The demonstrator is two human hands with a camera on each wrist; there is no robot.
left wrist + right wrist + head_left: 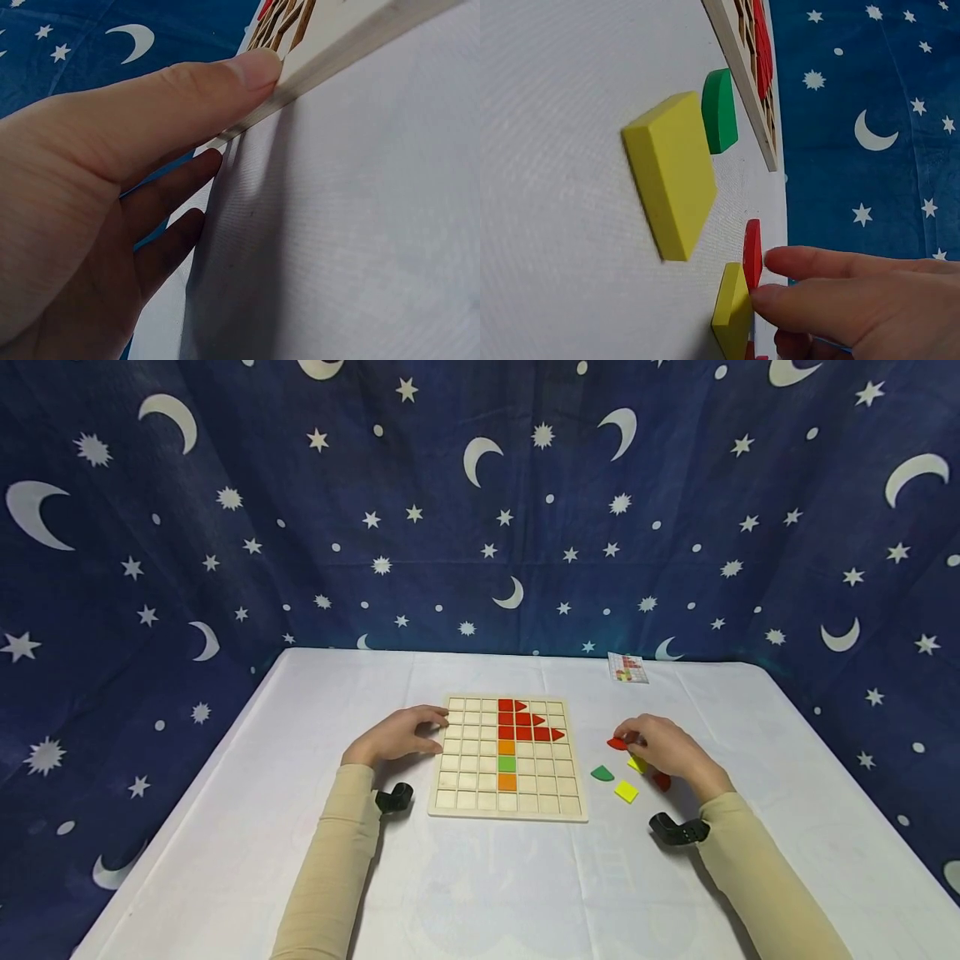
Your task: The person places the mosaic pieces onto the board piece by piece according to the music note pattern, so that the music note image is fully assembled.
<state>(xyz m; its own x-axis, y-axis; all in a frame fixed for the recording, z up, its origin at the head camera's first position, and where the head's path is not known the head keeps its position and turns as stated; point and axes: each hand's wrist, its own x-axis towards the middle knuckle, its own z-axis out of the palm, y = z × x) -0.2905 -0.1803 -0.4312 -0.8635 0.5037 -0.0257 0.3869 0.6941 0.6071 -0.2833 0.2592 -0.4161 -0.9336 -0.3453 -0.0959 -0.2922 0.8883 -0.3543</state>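
Note:
A wooden grid board lies on the table, with red squares and triangles in its upper rows. Below them are two orange squares and a green square in one column. At the board's left edge rests my left hand, its thumb against the rim and the other fingers loosely extended. To the right of the board, my right hand pinches a red curved-sided piece between thumb and finger. Close under that hand is a yellow piece, partly covered.
Near the right hand lie a green curved-sided piece, another yellow piece and a dark red piece. A small picture card is at the table's back edge. Behind hangs a blue star-and-moon curtain.

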